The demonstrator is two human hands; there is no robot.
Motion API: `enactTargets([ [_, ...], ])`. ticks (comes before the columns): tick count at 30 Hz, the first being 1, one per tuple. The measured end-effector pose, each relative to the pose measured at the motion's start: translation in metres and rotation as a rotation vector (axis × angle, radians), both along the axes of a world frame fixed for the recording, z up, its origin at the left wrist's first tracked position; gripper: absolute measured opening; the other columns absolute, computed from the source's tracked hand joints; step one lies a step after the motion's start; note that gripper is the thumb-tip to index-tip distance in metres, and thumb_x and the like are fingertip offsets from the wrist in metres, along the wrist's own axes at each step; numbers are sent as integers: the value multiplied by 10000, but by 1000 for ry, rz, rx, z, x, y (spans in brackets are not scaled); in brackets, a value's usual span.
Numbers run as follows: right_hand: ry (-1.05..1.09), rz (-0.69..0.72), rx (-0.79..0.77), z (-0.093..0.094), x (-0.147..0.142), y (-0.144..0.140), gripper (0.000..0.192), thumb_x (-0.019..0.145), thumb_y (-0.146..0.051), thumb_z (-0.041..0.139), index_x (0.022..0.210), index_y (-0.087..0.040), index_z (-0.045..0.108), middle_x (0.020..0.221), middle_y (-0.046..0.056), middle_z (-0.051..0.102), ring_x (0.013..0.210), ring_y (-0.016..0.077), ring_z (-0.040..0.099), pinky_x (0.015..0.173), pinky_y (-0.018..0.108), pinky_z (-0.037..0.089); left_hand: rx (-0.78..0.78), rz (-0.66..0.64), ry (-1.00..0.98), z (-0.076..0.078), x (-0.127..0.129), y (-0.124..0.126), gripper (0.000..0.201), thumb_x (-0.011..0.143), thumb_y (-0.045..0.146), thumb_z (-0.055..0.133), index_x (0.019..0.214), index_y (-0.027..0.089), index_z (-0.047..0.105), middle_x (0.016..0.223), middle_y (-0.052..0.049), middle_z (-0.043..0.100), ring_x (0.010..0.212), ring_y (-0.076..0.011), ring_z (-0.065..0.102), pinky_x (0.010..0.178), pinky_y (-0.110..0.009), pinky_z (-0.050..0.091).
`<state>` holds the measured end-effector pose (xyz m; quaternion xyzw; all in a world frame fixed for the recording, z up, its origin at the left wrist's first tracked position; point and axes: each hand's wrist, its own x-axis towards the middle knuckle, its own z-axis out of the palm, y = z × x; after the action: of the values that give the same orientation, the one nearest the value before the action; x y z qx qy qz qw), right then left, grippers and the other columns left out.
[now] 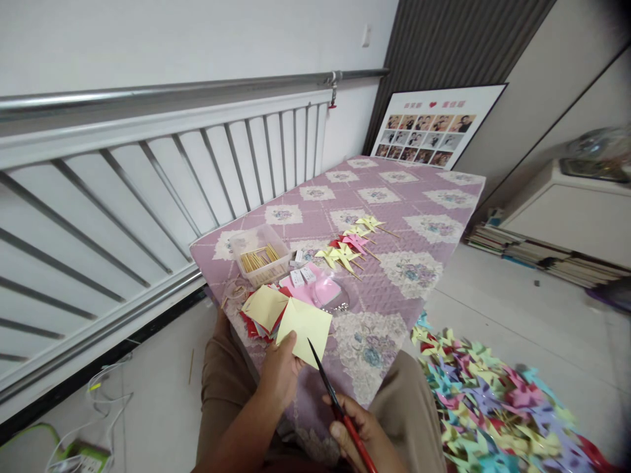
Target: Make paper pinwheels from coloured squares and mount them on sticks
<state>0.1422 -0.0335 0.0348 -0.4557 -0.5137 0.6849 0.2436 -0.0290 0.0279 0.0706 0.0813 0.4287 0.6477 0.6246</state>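
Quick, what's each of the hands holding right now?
Left hand: closed, pinching a pale yellow paper square.
Right hand: closed around red-handled scissors.

A white radiator (156,203) fills the left of the frame beneath a metal pipe (197,89), its red-handled valve (333,98) at upper center. A switch (366,35) marks the wall above. At upper right, a photo board (428,129) topped with a red heart stands before a ribbed panel (448,39). Books (522,253) lie stacked beside a pale cabinet (566,210) at far right, while white cables (111,408) tangle across the floor (160,374) at lower left, near a green power strip (89,458).
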Motion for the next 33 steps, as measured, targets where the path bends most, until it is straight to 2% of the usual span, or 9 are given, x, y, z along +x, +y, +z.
enactTargets([
  [5, 37, 2, 96, 2, 1, 2, 602, 743, -676, 622, 1146, -229, 626, 751, 9, 519, 628, 165, 416, 607, 293, 390, 3, -29, 15, -3, -2, 2, 332, 732, 314, 739, 1023, 167, 679, 1045, -113, 741, 992, -263, 690, 838, -367, 563],
  [10, 40, 96, 93, 3, 4, 2, 645, 757, -718, 560, 1162, -218, 607, 720, -12, 439, 610, 147, 344, 581, 273, 330, 8, 37, -5, -6, -12, 8, 395, 732, 261, 730, 1114, 215, 640, 1110, -78, 726, 1041, -247, 676, 881, -358, 554],
  [15, 94, 127, 83, -6, 10, -1, 696, 791, -714, 534, 1270, -209, 504, 718, -38, 372, 610, 128, 309, 557, 260, 262, -16, 71, 1, -4, -23, 13, 296, 750, 247, 703, 1039, 208, 651, 1092, -91, 730, 1061, -252, 666, 840, -333, 566],
  [17, 119, 110, 78, -13, 13, -1, 721, 788, -722, 535, 1288, -204, 481, 712, -45, 368, 593, 116, 302, 540, 253, 246, -33, 82, 20, -2, -26, 14, 294, 749, 244, 699, 1035, 210, 643, 1126, -96, 718, 1067, -262, 663, 825, -345, 572],
  [20, 136, 10, 36, -20, 15, 0, 733, 786, -728, 535, 1294, -205, 467, 686, -57, 382, 522, 87, 279, 487, 237, 223, -28, 67, 33, -1, -27, 12, 318, 743, 248, 703, 1052, 202, 641, 1139, -105, 712, 1085, -262, 656, 851, -352, 561],
  [23, 168, -164, -44, -18, 14, 5, 682, 819, -671, 553, 1316, -218, 441, 710, -35, 477, 484, 79, 333, 447, 220, 247, 5, -70, 20, 2, -28, 9, 354, 714, 283, 732, 1044, 171, 667, 1065, -122, 732, 1037, -271, 673, 865, -368, 546],
  [27, 234, -397, -56, -7, 14, 17, 613, 776, -595, 672, 1242, -233, 504, 793, 12, 574, 594, 133, 500, 479, 225, 382, 2, -380, 131, 6, -29, 2, 328, 678, 368, 753, 872, 107, 715, 826, -138, 748, 825, -278, 700, 773, -373, 532],
  [30, 288, -467, -66, 4, 14, 25, 551, 745, -524, 745, 1191, -271, 542, 846, 7, 611, 668, 151, 578, 533, 233, 449, -13, -579, 357, 0, -31, -3, 292, 684, 414, 723, 708, 124, 696, 665, -73, 714, 678, -230, 659, 678, -326, 498],
  [33, 333, -486, -115, 15, 9, 29, 538, 744, -439, 781, 1206, -297, 545, 934, 2, 653, 740, 151, 635, 634, 248, 503, -24, -710, 538, -13, -34, -7, 280, 691, 425, 701, 691, 144, 692, 607, -22, 683, 691, -216, 634, 659, -292, 463],
])
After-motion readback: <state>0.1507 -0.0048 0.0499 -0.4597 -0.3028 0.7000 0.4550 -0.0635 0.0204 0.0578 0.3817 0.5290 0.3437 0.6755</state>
